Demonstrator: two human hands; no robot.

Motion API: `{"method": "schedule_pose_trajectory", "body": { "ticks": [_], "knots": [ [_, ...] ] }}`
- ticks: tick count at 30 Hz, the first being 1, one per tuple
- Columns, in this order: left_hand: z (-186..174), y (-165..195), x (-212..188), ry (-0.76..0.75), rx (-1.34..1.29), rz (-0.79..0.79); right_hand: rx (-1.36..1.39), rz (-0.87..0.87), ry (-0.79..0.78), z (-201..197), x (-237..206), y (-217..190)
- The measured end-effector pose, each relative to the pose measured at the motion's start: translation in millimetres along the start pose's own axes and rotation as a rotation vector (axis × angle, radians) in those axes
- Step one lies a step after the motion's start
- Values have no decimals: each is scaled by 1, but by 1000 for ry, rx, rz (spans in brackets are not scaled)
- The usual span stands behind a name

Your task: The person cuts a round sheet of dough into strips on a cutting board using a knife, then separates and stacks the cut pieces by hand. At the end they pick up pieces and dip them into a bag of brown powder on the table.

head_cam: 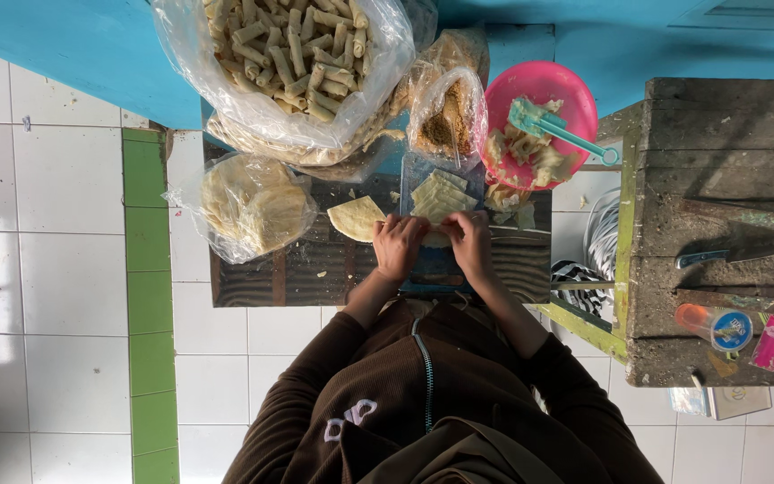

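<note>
Brown-sleeved arms bend inward, left hand (398,244) and right hand (469,240) each in narrow grip on one wrapper (434,238), over wooden bench (297,278), white tile floor (55,296).

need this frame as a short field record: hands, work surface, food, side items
left hand: on a pale wrapper piece, fingers curled
right hand: on the same piece, close beside the left
surface: dark wooden board
wrappers: cut stack; round sheet
bags: rolled pieces; round sheets
pink bowl: scraps, teal tool
bench: trowel-like tool
</note>
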State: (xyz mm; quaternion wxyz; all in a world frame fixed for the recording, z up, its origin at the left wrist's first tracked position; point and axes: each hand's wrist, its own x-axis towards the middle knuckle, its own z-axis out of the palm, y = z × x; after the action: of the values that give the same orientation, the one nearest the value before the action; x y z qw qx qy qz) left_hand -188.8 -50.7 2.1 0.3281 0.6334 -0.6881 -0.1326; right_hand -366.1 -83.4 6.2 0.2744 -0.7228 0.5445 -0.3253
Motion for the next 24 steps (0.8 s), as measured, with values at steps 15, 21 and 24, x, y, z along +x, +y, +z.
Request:
{"method": "schedule_pose_trajectory", "body": {
  "ticks": [15, 21, 24],
  "knots": [
    [5, 14, 10, 4, -10, -177, -344, -321, 16, -7, 2, -7],
    [2, 13, -8, 27, 81, -149, -405, -376, 13, -13, -4, 0],
    [5, 12, -9, 49, 65, -142, -420, -353, -21, -13, -1, 13]
  ]
}}
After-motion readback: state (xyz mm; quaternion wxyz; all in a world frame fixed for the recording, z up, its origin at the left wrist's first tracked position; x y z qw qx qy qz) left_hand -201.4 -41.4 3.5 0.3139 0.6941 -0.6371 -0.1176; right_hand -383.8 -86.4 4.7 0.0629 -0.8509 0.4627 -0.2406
